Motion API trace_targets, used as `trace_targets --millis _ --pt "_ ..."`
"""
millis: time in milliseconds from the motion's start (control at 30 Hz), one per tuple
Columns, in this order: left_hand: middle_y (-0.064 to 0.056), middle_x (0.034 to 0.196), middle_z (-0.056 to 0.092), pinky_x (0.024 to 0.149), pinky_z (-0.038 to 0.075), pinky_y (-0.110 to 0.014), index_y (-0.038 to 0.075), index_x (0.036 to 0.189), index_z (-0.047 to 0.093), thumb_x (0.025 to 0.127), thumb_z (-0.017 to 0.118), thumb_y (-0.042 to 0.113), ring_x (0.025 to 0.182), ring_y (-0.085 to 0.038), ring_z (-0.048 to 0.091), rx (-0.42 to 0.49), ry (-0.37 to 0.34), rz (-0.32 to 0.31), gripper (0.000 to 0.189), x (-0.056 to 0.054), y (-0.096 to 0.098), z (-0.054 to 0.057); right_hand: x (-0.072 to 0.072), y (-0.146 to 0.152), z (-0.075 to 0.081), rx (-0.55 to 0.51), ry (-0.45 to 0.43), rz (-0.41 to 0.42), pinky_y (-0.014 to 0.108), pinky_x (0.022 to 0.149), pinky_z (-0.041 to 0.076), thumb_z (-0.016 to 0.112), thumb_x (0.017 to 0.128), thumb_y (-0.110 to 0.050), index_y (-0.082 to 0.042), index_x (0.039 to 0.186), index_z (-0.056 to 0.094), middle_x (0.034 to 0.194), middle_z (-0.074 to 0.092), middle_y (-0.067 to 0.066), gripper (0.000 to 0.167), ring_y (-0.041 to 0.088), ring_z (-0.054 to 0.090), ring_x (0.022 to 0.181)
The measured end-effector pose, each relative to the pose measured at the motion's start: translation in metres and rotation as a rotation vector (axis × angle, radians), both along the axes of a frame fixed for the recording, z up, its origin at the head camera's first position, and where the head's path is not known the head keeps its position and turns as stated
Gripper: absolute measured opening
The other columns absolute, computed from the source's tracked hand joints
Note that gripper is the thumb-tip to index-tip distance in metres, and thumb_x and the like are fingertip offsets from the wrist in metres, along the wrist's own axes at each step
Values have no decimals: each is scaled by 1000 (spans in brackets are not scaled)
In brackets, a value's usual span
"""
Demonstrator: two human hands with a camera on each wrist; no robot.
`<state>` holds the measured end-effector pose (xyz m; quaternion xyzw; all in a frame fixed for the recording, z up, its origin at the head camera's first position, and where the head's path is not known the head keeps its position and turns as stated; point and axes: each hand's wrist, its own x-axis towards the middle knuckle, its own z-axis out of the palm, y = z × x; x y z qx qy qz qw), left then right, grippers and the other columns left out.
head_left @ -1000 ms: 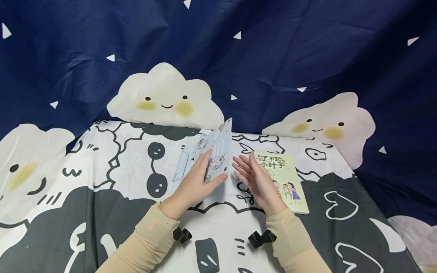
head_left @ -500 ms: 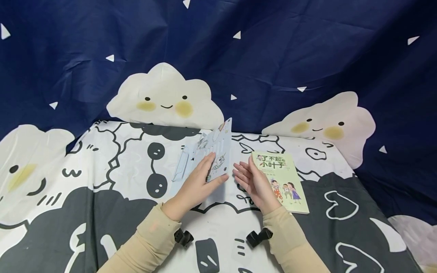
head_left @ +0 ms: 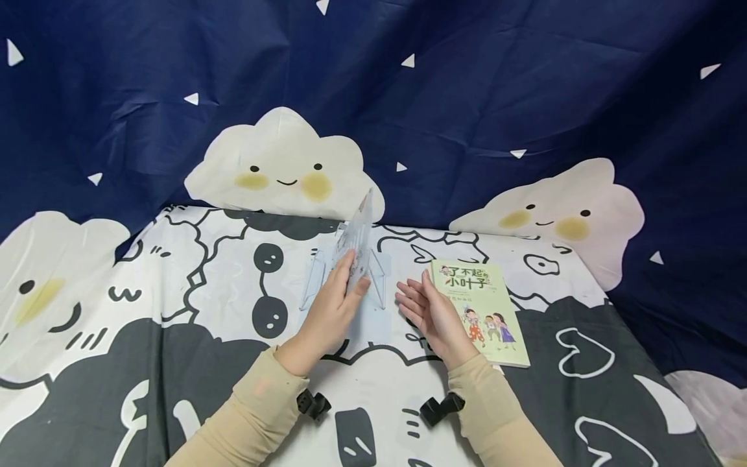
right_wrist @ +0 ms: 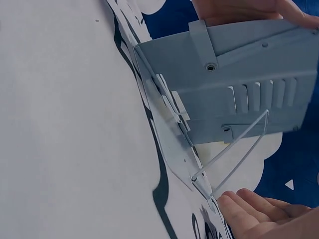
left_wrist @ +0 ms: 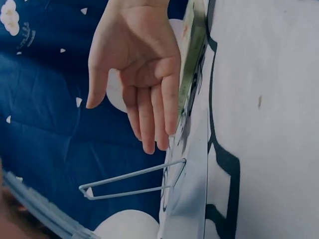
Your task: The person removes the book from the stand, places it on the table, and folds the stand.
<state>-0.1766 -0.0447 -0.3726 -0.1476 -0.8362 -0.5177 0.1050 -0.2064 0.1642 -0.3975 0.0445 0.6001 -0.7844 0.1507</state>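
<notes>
A light-blue metal book stand (head_left: 360,259) with a printed panel stands mid-table in the head view, its panel raised nearly edge-on. My left hand (head_left: 331,305) holds the panel's near edge between fingers and thumb. The right wrist view shows the panel's slotted grey-blue underside (right_wrist: 244,94) and a thin wire prop (right_wrist: 239,144) beside it. To the stand's right, my right hand (head_left: 434,314) has its palm turned inward and its fingers relaxed, holding nothing. Beyond that hand a pale green book (head_left: 496,311) lies flat, partly covered by it.
A black-and-white cartoon cloth (head_left: 233,383) covers the table. Behind it hangs a dark blue curtain (head_left: 455,104) with clouds and small white triangles. The stand's flat base (head_left: 373,324) spreads under the panel. Each wrist bears a small black camera.
My left hand has swung the stand's panel leftward and more upright, uncovering the base and the right wire prop. The right hand has hardly moved.
</notes>
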Motion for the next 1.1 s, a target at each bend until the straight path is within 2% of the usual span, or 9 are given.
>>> trace_targets --millis 167,233,333,400,567,667,733,900,1100 --pt "-23 160 28 121 24 -53 0 156 24 97 25 69 148 -38 27 142 46 49 90 -4 -7 0 1 -1 1 0 1 -4 33 110 43 37 103 -56 1 154 27 155 41 17 77 28 44 141" --pt "-25 153 38 119 28 -54 0 155 25 92 21 75 143 -39 36 174 81 65 98 -5 -10 0 2 -1 2 0 4 -1 33 110 42 37 103 -56 1 154 27 155 41 17 77 28 43 142" --pt "-29 140 47 115 32 -57 0 155 26 89 18 78 133 -42 45 209 117 89 103 -8 -14 1 2 -2 2 1 8 4 32 110 42 37 103 -56 1 154 27 155 41 17 77 28 42 142" --pt "-30 140 48 115 32 -57 0 155 25 89 18 78 133 -42 46 241 126 93 103 -9 -18 2 2 -2 2 3 8 5 32 110 43 37 103 -55 1 154 27 155 41 16 77 28 43 142" --pt "-19 162 26 122 22 -50 4 158 19 88 17 79 150 -35 26 371 116 58 102 -13 -27 9 2 -2 2 5 8 2 31 109 43 37 103 -55 1 154 28 155 42 16 76 28 44 141" --pt "-15 163 25 124 19 -47 6 158 20 88 17 78 151 -31 23 445 115 43 101 -16 -33 12 3 -2 2 6 10 3 31 109 43 37 103 -55 1 154 28 155 42 17 76 28 44 141" --pt "-11 164 25 124 18 -46 8 158 21 89 16 76 152 -28 22 484 97 47 97 -17 -38 15 3 -2 1 6 12 7 32 110 43 37 103 -55 1 154 27 155 41 17 76 28 43 141" --pt "1 164 27 125 16 -39 17 158 25 100 12 63 152 -16 21 622 -23 58 75 -16 -47 23 3 -2 0 17 17 12 32 110 42 37 103 -55 1 154 28 155 41 17 76 28 43 142" --pt "3 164 25 125 19 -38 16 159 20 106 19 52 152 -15 22 725 -107 31 64 -15 -55 33 3 -3 -1 26 22 17 33 111 42 37 104 -55 2 154 27 155 41 17 76 28 43 142"
